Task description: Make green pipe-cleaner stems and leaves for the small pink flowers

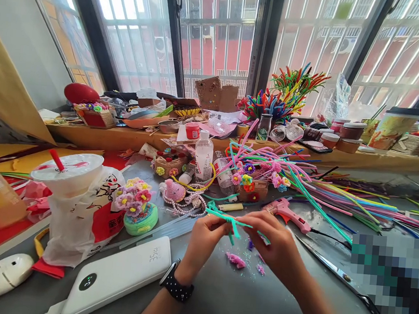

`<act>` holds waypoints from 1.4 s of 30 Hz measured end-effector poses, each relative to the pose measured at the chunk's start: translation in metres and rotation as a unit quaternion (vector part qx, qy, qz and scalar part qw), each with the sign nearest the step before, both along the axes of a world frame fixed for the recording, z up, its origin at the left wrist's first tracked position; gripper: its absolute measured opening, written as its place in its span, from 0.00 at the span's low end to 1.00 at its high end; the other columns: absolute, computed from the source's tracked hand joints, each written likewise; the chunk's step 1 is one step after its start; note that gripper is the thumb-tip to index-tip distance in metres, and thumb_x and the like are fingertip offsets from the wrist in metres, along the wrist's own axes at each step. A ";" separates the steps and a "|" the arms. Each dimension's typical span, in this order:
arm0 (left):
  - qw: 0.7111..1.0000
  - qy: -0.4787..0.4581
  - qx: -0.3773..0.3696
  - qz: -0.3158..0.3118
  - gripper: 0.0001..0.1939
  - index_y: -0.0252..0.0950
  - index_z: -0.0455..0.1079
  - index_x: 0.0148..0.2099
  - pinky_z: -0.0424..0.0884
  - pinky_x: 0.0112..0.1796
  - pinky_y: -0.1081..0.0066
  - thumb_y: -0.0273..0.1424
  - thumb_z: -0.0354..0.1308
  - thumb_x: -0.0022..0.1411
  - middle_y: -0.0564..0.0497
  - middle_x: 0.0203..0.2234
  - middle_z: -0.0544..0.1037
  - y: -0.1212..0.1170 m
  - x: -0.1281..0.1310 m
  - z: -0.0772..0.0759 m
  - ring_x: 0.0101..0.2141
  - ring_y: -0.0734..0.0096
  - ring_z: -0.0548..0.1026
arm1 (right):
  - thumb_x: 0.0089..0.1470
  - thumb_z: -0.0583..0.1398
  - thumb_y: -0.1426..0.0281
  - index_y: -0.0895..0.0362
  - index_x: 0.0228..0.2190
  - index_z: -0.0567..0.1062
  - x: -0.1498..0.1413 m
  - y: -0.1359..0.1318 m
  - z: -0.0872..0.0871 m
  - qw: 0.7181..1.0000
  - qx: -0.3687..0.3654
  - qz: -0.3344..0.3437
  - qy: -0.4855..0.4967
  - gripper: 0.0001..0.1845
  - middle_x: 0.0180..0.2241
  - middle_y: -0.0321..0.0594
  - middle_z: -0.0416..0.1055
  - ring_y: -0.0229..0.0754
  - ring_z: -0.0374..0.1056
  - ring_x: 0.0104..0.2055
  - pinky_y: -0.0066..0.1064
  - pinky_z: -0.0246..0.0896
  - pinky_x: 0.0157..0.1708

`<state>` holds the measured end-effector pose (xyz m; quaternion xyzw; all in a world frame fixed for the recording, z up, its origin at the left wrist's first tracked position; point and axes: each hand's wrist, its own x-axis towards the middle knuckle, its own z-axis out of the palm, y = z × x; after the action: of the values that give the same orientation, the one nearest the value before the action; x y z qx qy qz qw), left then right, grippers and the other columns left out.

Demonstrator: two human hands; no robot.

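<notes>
Pinching green fuzzy stems [234,223] to the near left of the pink glue gun [288,212], with narrowed fingers of both left hand [203,239] and right hand [274,242], apparently steadying the crossing from both sides. Having scissors [334,268] lying to the glue gun's near right, presumably for easy reach.

Green fuzzy stems [232,220], probably twisted together, cross in midair, ends pointing several ways.
</notes>
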<state>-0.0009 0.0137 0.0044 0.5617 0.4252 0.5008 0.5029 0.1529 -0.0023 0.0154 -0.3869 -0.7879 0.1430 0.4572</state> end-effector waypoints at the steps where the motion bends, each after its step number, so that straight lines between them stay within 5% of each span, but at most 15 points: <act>1: 1.000 0.005 0.004 -0.013 0.07 0.35 0.75 0.29 0.65 0.28 0.73 0.29 0.57 0.46 0.50 0.21 0.74 -0.001 0.001 0.001 0.25 0.68 0.69 | 0.51 0.52 0.71 0.53 0.34 0.71 0.003 0.001 0.002 0.999 -0.027 -0.023 0.025 0.10 0.32 0.40 0.70 0.41 0.65 0.35 0.30 0.60 0.34; 5: 0.997 0.040 0.044 -0.052 0.08 0.38 0.75 0.32 0.64 0.31 0.72 0.29 0.56 0.49 0.49 0.26 0.75 -0.001 0.002 0.000 0.29 0.66 0.70 | 0.51 0.52 0.64 0.56 0.29 0.69 0.004 0.004 0.002 0.979 -0.167 -0.060 0.096 0.10 0.28 0.40 0.70 0.40 0.66 0.30 0.28 0.60 0.29; 10: 0.976 0.171 0.132 -0.043 0.08 0.38 0.75 0.29 0.60 0.29 0.73 0.30 0.54 0.51 0.50 0.21 0.74 -0.001 0.000 -0.004 0.26 0.67 0.68 | 0.51 0.51 0.59 0.57 0.26 0.64 -0.002 0.006 -0.006 0.956 -0.288 0.020 0.048 0.13 0.19 0.33 0.65 0.35 0.61 0.19 0.25 0.53 0.19; 16: 0.953 0.260 0.148 -0.044 0.12 0.36 0.73 0.21 0.57 0.25 0.75 0.31 0.53 0.52 0.51 0.15 0.72 -0.003 -0.001 -0.006 0.21 0.71 0.66 | 0.50 0.51 0.58 0.57 0.25 0.65 0.000 0.006 -0.007 0.964 -0.267 0.008 -0.011 0.15 0.20 0.33 0.64 0.35 0.58 0.22 0.24 0.50 0.21; 23: 0.967 0.209 0.023 -0.141 0.17 0.32 0.68 0.17 0.55 0.22 0.77 0.35 0.51 0.52 0.54 0.13 0.67 -0.003 -0.003 -0.001 0.19 0.76 0.63 | 0.50 0.51 0.57 0.58 0.24 0.65 0.001 0.004 -0.004 0.970 -0.240 0.013 -0.043 0.17 0.19 0.32 0.63 0.33 0.57 0.22 0.23 0.48 0.20; 30: 0.966 0.134 -0.082 -0.205 0.10 0.31 0.70 0.24 0.58 0.24 0.77 0.32 0.53 0.49 0.54 0.16 0.68 -0.003 -0.007 0.008 0.21 0.76 0.64 | 0.49 0.52 0.57 0.58 0.24 0.66 0.001 0.006 -0.008 0.976 -0.213 -0.007 -0.045 0.16 0.19 0.32 0.62 0.33 0.56 0.21 0.23 0.47 0.20; 35: 0.963 0.106 -0.085 -0.233 0.11 0.31 0.71 0.28 0.57 0.23 0.77 0.35 0.54 0.48 0.54 0.17 0.68 -0.004 -0.009 0.009 0.21 0.76 0.64 | 0.49 0.53 0.58 0.58 0.23 0.66 0.003 0.006 -0.008 0.976 -0.214 -0.008 -0.034 0.15 0.18 0.31 0.61 0.33 0.55 0.21 0.23 0.47 0.20; 42: 0.969 0.129 -0.083 -0.191 0.12 0.30 0.72 0.28 0.56 0.23 0.77 0.36 0.57 0.46 0.54 0.18 0.66 -0.001 -0.004 0.001 0.21 0.76 0.62 | 0.48 0.54 0.60 0.58 0.21 0.64 -0.001 0.007 -0.008 0.969 -0.246 -0.014 0.004 0.14 0.19 0.32 0.63 0.33 0.57 0.22 0.23 0.49 0.21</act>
<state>-0.0050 0.0124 0.0052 0.6486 0.4113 0.2812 0.5753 0.1523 0.0047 0.0076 -0.4981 -0.7211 0.3276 0.3530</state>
